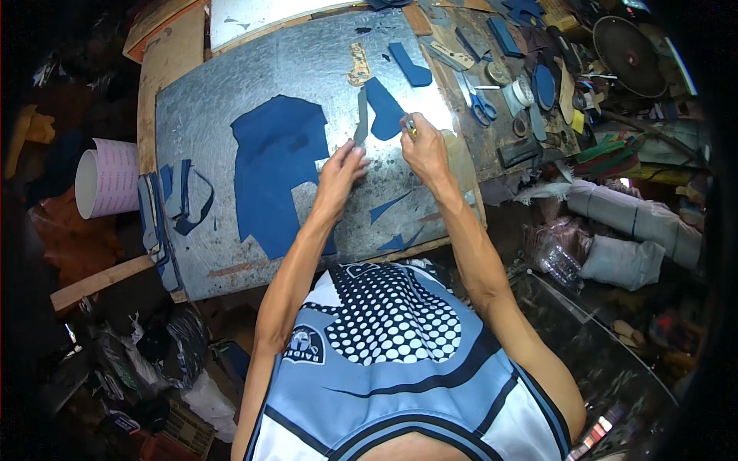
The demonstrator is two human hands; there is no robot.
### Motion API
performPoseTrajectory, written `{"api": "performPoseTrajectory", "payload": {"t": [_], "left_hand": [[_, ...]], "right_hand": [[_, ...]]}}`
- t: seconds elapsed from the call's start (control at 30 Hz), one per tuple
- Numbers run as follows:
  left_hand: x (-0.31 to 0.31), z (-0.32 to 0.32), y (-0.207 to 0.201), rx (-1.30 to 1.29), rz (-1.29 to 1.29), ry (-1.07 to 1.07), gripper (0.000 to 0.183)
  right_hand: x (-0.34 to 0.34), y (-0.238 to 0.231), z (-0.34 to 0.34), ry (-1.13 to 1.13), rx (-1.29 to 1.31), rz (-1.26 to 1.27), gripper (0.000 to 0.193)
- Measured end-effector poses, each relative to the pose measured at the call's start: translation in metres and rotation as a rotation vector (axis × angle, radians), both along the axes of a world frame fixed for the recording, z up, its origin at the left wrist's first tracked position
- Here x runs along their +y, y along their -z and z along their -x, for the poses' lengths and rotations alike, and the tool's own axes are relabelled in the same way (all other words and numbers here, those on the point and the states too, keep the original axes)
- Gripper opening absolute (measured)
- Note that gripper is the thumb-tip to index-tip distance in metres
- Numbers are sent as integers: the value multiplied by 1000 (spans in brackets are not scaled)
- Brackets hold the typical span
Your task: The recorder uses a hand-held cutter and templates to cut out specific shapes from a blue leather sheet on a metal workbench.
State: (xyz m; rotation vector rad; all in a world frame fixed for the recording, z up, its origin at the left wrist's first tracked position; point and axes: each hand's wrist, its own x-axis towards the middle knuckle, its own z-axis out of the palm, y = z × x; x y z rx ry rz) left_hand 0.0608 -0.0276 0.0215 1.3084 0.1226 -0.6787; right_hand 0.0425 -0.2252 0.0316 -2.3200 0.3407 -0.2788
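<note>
the person's right grip (pixel 424 147) is closed around a small tool (pixel 413 132) with a yellowish handle, right beside the lower right side of a rounded blue piece (pixel 382 107) that lies toward the far right corner of the metal-topped surface (pixel 211 107). the left grip (pixel 340 173) is loosely curled, its fingertips at the near end of a narrow gray strip (pixel 362 115); whether they pinch the strip cannot be told. that strip runs along the left side of the blue piece. a tan patterned piece (pixel 358 65) lies beyond it, and another blue piece (pixel 411 67) sits nearer the far right corner. a large notched blue sheet (pixel 275 161) spreads from the middle of the surface toward its near edge, left of both hands. blue scraps (pixel 390 207) lie near the near edge, and dark looped strips (pixel 184 196) by the left edge. beyond the right edge, blue-handled scissors (pixel 483 107) rest on a wooden board (pixel 492 157).
</note>
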Motion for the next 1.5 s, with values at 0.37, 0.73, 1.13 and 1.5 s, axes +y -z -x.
{"api": "performPoseTrajectory", "payload": {"t": [0.37,0.73,1.13,1.5], "left_hand": [[-31,-44,50,-972,-1109,513,70],[-36,-31,46,-914,-875,507,51],[-45,-38,6,225,335,-62,49],[-33,-25,6,301,359,45,40]], "right_hand": [[-1,19,-44,96,460,199,56],[16,38,-34,275,207,-284,50],[55,-19,57,-65,-96,-133,42],[38,-19,73,-269,-80,-310,51]]}}
